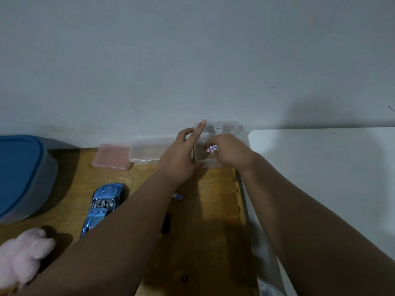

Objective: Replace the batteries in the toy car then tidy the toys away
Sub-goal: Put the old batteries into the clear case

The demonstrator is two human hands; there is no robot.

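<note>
While the left hand (179, 159) props the clear case (210, 162) open with a straight forefinger, the right hand (229, 153) pinches small batteries (212, 148) over it, the blue toy car (104, 206) lying nose-away beside the left forearm.

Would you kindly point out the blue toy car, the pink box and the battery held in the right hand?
blue toy car (103, 205): head view, on its cabin.
pink box (111, 158): head view, middle of its lid.
battery (212, 148): head view, on its visible printed label.
</note>
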